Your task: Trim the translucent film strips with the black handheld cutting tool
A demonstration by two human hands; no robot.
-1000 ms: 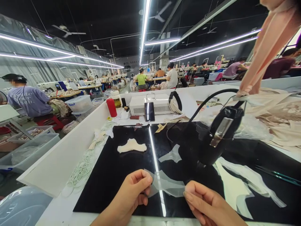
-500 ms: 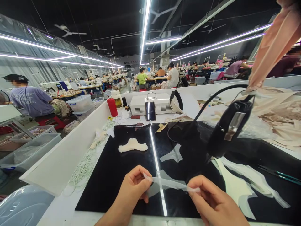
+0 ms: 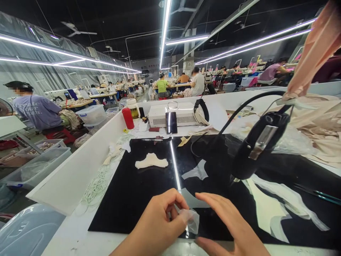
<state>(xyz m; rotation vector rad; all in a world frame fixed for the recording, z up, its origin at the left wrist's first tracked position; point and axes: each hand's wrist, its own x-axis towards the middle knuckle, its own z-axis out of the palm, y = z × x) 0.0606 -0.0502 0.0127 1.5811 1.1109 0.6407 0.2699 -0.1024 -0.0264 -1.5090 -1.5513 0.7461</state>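
- Rows of sewing stations under long strip lights fill the hall behind the bench, with several people seated at them.
- Nearest the camera, a white-walled bench (image 3: pixel 66 185) carries a glossy black mat (image 3: pixel 138 192), which serves as the landmark below.
- Beyond the mat's far edge stands a white machine box (image 3: pixel 183 115); a dark phone (image 3: pixel 171 122) leans against its front and a red bottle (image 3: pixel 128 118) stands left of it.
- Over the mat's right half hangs a black tool head (image 3: pixel 259 144) on a curved black cable.
- Right of the mat lies a heap of beige fabric (image 3: pixel 317 131).
- On the mat's right side lie pale offcuts (image 3: pixel 282 199).
- On the mat's left half lies a cream fabric piece (image 3: pixel 151 161); a clear cut shape (image 3: pixel 197 172) lies near the middle.
- Along the mat's left edge lie loops of white elastic (image 3: pixel 97 185).
- At the mat's near edge, the left hand (image 3: pixel 157 222) is curled, thumb and fingertips pinched shut on a crumpled clear film piece (image 3: pixel 191 218).
- Just right of it, the right hand (image 3: pixel 229 224) is spread open, fingers extended; whether it touches the film cannot be told.
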